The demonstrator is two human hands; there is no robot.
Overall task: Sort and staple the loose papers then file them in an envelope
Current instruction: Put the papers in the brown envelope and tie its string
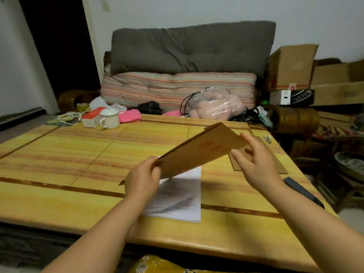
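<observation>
At the far left of the glossy yellow, wood-grain counter [59, 154] stand a white enamel mug with a lid [109, 118] and a red and white carton [91, 117], with a tangle of pale string [68, 116] beside them. Nearer the middle, the left hand [142, 179] pinches the lower left corner of a flat, stiff brown paper envelope [199, 152], thumb on its near face and fingers curled behind. The envelope is raised off the counter and tilted; its long axis climbs from lower left to upper right, and faint red print marks its face. Directly below it, a stack of white printed papers [181, 200] lies flat on the counter, partly in the envelope's shadow, its long side running away from the person. The right hand [256, 162] meets the envelope's upper right end, thumb against the edge, fingers loosely spread; whether it truly grips cannot be told. Beneath that hand lies a second brown envelope [275, 164], flat. At the right edge rest a dark slim bar-shaped object [301, 191] and a small metal clip [267, 139].
</observation>
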